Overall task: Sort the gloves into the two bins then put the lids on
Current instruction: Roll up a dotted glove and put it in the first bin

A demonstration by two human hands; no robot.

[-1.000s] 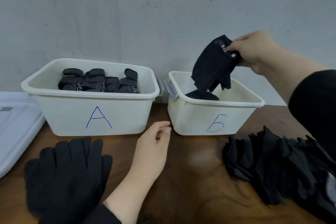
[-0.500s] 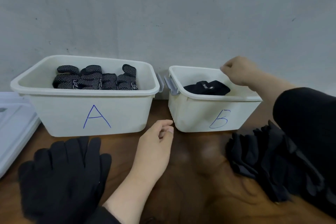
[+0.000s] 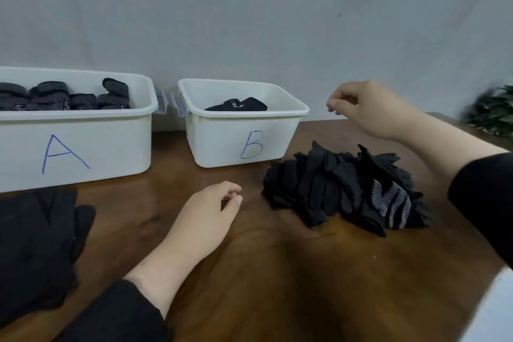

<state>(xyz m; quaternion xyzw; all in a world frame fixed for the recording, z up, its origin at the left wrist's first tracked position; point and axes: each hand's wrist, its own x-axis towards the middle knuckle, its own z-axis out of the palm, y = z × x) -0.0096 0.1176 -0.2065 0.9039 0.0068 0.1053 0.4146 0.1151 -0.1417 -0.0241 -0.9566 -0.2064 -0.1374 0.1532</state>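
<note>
— Nearest, on the table [image 3: 277,272]?
— Left hand [image 3: 206,219], resting, fingers loosely curled, empty; black gloves [image 3: 36,253] at left.
— Midway?
— Glove pile [image 3: 341,189] right of centre; right hand [image 3: 369,108] above it, fingers loosely curled, empty.
— Farthest?
— Bin A [image 3: 83,144], dotted gloves [image 3: 69,96] inside; bin B [image 3: 238,139], one black glove [image 3: 238,105] inside.

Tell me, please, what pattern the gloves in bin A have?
The gloves in bin A are black with fine white dots, seen in the head view.

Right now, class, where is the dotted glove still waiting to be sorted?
The dotted glove lies in the glove pile on the table's right, before bin B.
</note>
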